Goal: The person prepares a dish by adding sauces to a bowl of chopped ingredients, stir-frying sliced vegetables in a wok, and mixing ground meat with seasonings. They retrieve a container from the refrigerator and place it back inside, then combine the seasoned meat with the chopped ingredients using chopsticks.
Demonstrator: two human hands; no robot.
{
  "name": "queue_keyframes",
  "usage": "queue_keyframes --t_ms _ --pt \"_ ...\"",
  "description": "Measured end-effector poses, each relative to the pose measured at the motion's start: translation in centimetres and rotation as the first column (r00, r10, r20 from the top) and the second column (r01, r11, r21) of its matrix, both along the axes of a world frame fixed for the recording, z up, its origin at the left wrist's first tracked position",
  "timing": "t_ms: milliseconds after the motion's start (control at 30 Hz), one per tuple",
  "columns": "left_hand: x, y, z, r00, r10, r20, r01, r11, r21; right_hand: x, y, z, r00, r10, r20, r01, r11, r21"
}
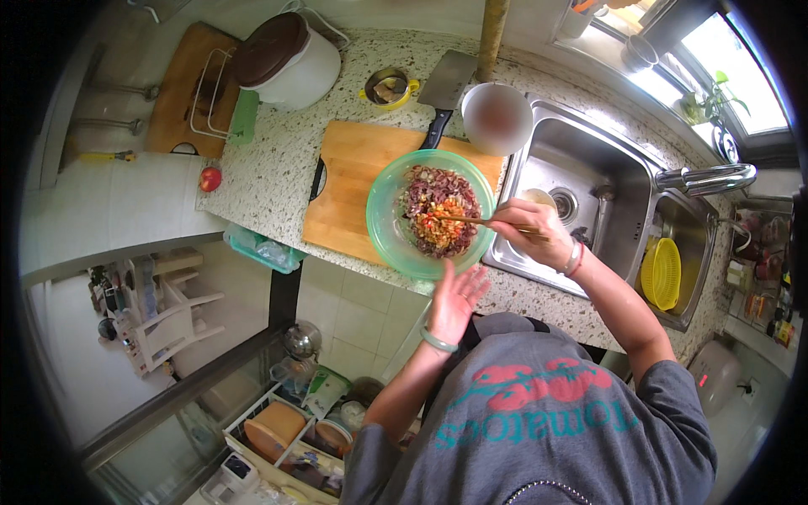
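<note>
On the wooden cutting board (341,210) stands a translucent green bowl (383,231). Dark red chopped meat (425,185) fills its bottom, topped with finely chopped red and yellow bits (446,208). My right hand (534,233) grips wooden chopsticks (463,220) at the bowl's right side, their tips in the chopped bits. Palm up, my left hand (454,305) is spread at the near rim of the bowl; whether it touches the rim I cannot tell. A cleaver (449,80) lies behind the bowl, its black handle on the board.
Right of the board is a steel sink (581,143) with a faucet (707,178) and a yellow colander (661,273). A white bowl (497,118) with blurred contents and a small yellow-handled pot (389,87) stand behind. Farther left are a lidded white container (295,71) and an apple (209,178).
</note>
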State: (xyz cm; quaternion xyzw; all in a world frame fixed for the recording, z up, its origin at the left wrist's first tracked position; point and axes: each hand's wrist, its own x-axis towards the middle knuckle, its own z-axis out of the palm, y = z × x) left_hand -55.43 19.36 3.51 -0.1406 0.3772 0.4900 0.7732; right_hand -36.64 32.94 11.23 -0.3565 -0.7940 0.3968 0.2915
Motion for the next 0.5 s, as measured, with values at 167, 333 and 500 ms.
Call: queue_keyframes --t_ms 167,333,500 --pt "-1.6 1.0 -3.2 0.936 0.182 -0.302 -0.168 0.983 0.072 -0.7 -2.9 1.1 0.995 0.084 -0.05 -0.086 0.996 -0.03" --pt "-1.6 1.8 -0.8 0.821 0.233 -0.521 -0.188 0.972 0.138 -1.1 -2.0 0.2 0.996 0.076 -0.057 -0.072 0.996 0.057" --pt "-2.3 1.0 2.2 0.805 0.153 -0.574 0.0 0.966 0.258 0.7 -0.3 5.5 1.0 0.002 -0.024 0.0 0.999 0.049"
